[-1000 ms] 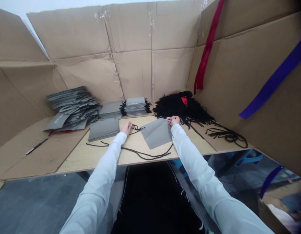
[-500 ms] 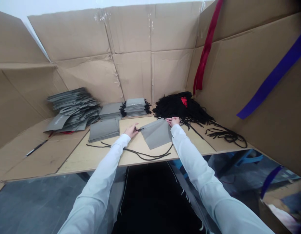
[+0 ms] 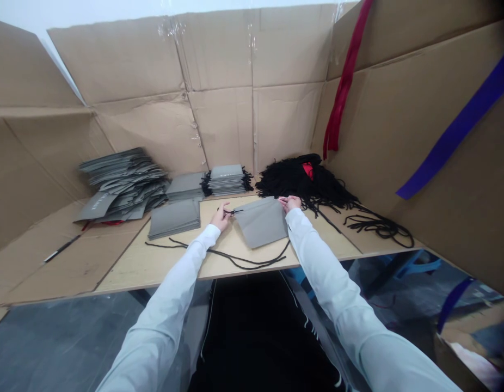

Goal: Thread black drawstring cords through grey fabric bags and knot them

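Two hands are before me in the head camera, both over the desk [image 3: 162, 261]. With the left hand [image 3: 222, 216], I have the grip clamped on a thin black cord [image 3: 238, 211], beside the upper left corner of a grey piece [image 3: 262, 224]. With the right hand [image 3: 292, 203], my grip is together on the upper right corner of this piece. It is between both hands; whether it touches the desk, I cannot tell. Some loose cords [image 3: 239, 258] lie nearer to me, and a dark cord heap [image 3: 305, 179] lies behind the right hand.
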Demonstrator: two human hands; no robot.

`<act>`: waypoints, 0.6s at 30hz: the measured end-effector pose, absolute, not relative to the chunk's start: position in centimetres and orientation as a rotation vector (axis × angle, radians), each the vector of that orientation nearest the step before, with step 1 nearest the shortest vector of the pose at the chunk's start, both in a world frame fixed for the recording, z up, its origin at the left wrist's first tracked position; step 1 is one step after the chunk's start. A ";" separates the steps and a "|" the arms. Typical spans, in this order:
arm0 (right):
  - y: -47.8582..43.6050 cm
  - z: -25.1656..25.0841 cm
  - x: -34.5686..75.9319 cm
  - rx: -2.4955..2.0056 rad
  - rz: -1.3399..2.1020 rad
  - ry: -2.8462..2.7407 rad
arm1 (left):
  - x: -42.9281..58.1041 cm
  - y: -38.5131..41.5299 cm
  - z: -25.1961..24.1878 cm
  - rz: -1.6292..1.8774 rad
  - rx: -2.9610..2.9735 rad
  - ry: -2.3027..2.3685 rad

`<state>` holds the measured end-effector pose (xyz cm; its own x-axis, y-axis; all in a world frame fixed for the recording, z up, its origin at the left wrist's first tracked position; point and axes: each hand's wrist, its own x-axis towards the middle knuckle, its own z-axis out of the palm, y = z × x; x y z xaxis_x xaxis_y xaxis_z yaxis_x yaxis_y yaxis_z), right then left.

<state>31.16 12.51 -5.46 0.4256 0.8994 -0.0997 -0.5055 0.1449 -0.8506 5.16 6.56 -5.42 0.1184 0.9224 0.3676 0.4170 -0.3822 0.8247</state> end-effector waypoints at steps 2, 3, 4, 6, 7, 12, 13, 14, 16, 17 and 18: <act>12.2 -5.1 31.0 -0.982 1.086 -0.463 | 5.2 6.5 -5.3 1.197 1.800 1.295; 12.1 -4.9 30.9 -0.974 1.081 -0.466 | 5.3 6.4 -5.3 1.174 1.766 1.298; 11.9 -4.7 30.8 -0.965 1.074 -0.474 | 5.3 6.4 -5.2 1.143 1.725 1.298; 11.6 -4.4 30.7 -0.945 1.064 -0.488 | 5.5 6.3 -5.1 1.082 1.630 1.286; 11.4 -4.2 30.7 -0.936 1.060 -0.494 | 5.6 6.3 -5.0 1.060 1.582 1.271; 10.9 -3.9 30.6 -0.915 1.060 -0.518 | 5.9 6.4 -4.3 1.059 1.352 1.129; 10.8 -3.9 30.5 -0.911 1.061 -0.527 | 5.9 6.4 -4.1 1.059 1.305 1.109; 10.8 -3.8 30.5 -0.908 1.062 -0.538 | 5.7 6.4 -4.0 1.057 1.263 1.093; 10.7 -3.8 30.4 -0.896 1.068 -0.565 | 5.3 6.4 -3.7 1.029 1.211 1.066; 10.7 -3.8 30.4 -0.889 1.072 -0.579 | 5.1 6.4 -3.5 1.002 1.205 1.057; 10.6 -3.7 30.3 -0.883 1.076 -0.591 | 4.8 6.3 -3.4 0.970 1.211 1.055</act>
